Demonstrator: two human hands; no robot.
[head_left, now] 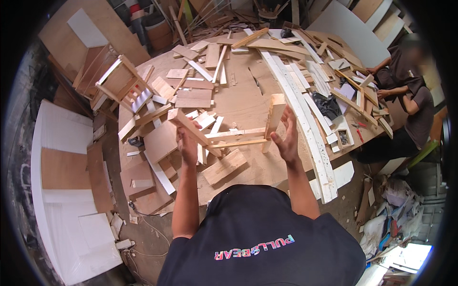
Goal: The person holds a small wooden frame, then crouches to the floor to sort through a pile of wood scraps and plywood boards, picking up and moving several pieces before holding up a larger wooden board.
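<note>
Black shirt (pixel 267 233) nearest, wooden frame (pixel 241 134) is between right fingers (pixel 289 125), spread, and left fingers (pixel 182 137), grip unclear

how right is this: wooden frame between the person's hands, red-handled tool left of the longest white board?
Not quite: the head view shows the red-handled tool lying right of the longest white board. The wooden frame is indeed between the left hand and right hand.

Wood offcuts (pixel 193 98) litter the tabletop (pixel 245 105), and a long white board (pixel 318 162) crosses its right side. Beyond that board lie a black plastic bag (pixel 327 106), a pale tray (pixel 351 139) of small dark pieces and red-handled pliers (pixel 359 134). White panels (pixel 71 233) fill the far left.
</note>
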